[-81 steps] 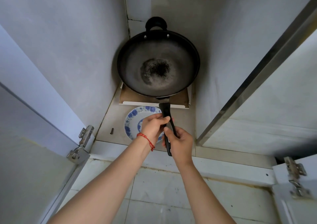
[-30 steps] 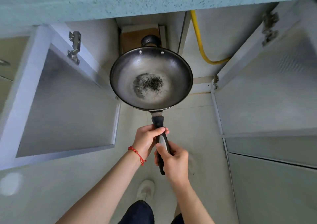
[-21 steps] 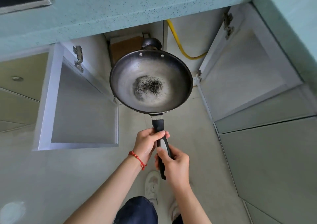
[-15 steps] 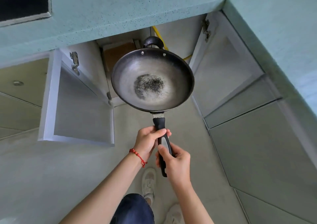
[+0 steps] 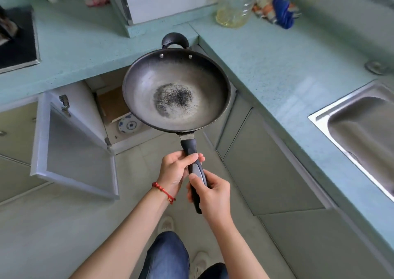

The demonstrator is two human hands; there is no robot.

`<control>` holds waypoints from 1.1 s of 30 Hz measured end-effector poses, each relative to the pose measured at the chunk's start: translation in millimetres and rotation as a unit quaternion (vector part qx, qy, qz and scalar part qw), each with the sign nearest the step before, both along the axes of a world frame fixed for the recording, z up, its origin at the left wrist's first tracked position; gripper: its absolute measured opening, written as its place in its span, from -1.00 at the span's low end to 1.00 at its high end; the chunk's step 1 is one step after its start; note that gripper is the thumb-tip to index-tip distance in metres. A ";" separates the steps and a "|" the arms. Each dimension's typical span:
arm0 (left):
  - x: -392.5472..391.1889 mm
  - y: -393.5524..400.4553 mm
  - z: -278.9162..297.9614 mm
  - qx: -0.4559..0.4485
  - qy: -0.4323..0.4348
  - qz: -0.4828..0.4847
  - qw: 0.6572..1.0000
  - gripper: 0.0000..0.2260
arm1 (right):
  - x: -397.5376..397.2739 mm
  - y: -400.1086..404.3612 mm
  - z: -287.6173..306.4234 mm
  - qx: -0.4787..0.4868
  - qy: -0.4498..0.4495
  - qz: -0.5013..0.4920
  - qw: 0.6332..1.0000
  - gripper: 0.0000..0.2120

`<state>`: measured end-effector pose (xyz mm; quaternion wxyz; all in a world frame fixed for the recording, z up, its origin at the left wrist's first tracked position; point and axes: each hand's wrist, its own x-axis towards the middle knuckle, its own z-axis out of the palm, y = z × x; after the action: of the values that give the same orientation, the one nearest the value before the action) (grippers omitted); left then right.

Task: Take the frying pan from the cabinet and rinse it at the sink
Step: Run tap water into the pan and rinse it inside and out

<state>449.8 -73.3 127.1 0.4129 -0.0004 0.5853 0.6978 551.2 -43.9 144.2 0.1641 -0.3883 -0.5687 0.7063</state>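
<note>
Both hands close around the black handle of a frying pan: the left hand wraps the upper part of the handle, nearer the bowl, and the right hand clasps the lower part, thumb pressed on the grey inset. That two-handed grip holds the pan level in the air, above the floor and in front of the corner where two runs of pale green tabletop meet. A steel sink is set into the tabletop at far right, well apart from the pan. Below the left run, a cabinet stands with its white door swung wide. The pan's bowl shows a grey, worn inside with a dark, speckled patch at its centre, and a small black loop handle rises at the far rim. On the tabletop behind, a clear bottle of yellow liquid stands beside a blurred bundle in blue and orange. A black cooktop sits at far left. Inside the cabinet, a blue-and-white plate lies on the bottom shelf, partly hidden by the pan. A red beaded bracelet circles the left wrist. Blue jeans and pale shoes show at the bottom edge.
</note>
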 end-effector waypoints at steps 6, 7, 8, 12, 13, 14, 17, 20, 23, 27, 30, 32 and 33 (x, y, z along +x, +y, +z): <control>37.3 31.5 38.1 0.030 0.024 -0.047 0.998 -0.85 | 42.0 23.8 30.7 0.040 0.029 -0.046 0.998 -0.81; 40.9 38.7 43.0 0.034 0.024 -0.058 0.997 -0.85 | 46.3 28.6 34.9 0.047 0.034 -0.059 0.997 -0.81; 44.2 46.2 47.3 0.037 0.025 -0.068 0.997 -0.86 | 50.2 33.8 38.8 0.051 0.038 -0.071 0.995 -0.82; 56.2 80.3 57.7 0.048 0.029 -0.123 0.991 -0.86 | 63.4 54.9 49.8 0.071 0.042 -0.134 0.988 -0.82; 59.2 89.0 58.9 0.050 0.029 -0.138 0.989 -0.86 | 66.4 59.5 51.7 0.076 0.041 -0.151 0.985 -0.81; 62.3 97.5 60.1 0.052 0.028 -0.155 0.986 -0.87 | 69.4 63.8 53.7 0.078 0.042 -0.169 0.982 -0.81; 72.6 122.4 62.3 0.060 0.025 -0.210 0.976 -0.86 | 77.5 76.3 57.1 0.080 0.045 -0.227 0.969 -0.79; 84.8 145.2 62.3 0.061 0.022 -0.266 0.962 -0.85 | 85.5 87.5 57.3 0.076 0.042 -0.289 0.954 -0.79; 97.5 166.2 61.3 0.052 0.026 -0.324 0.944 -0.87 | 93.8 96.2 56.8 0.070 0.039 -0.347 0.934 -0.78; 117.4 188.9 59.2 0.042 0.016 -0.392 0.919 -0.87 | 104.7 106.1 53.7 0.058 0.032 -0.428 0.902 -0.76; 132.8 201.7 58.2 0.035 0.015 -0.440 0.897 -0.87 | 113.6 111.7 52.9 0.050 0.029 -0.474 0.879 -0.76; 143.5 208.8 58.1 0.027 0.019 -0.465 0.885 -0.87 | 120.9 115.2 52.3 0.044 0.026 -0.497 0.866 -0.78; 149.3 212.2 57.8 0.024 0.018 -0.474 0.880 -0.87 | 124.9 117.0 51.8 0.040 0.023 -0.506 0.861 -0.78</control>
<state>599.0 139.0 184.8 0.6835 0.3000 0.5058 0.4325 676.1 73.1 196.0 0.5274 -0.5996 -0.3175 0.5113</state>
